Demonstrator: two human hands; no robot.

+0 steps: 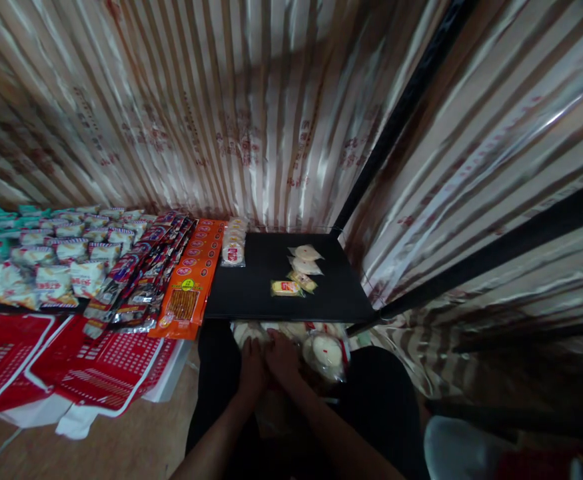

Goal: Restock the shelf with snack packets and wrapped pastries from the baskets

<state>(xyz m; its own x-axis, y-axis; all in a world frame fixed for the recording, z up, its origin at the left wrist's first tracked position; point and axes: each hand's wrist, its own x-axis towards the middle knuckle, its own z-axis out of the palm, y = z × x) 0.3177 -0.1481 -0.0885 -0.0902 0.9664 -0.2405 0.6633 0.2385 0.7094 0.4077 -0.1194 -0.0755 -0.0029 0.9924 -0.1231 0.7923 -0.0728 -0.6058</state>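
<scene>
My left hand and my right hand are close together between my knees, just below the front edge of the black shelf. Fingers of both are curled down among clear-wrapped packets of pale round cakes. A whitish packet lies right at the left fingertips. Dim light and the hands themselves hide what is between the fingers. On the shelf above lie two pale round packets, a small yellow packet and another yellowish packet beside it.
Left along the shelf are a clear pack of round cakes, orange snack bags, dark shiny packets and several white packets. Red baskets stand below. A black post rises before the striped sheeting.
</scene>
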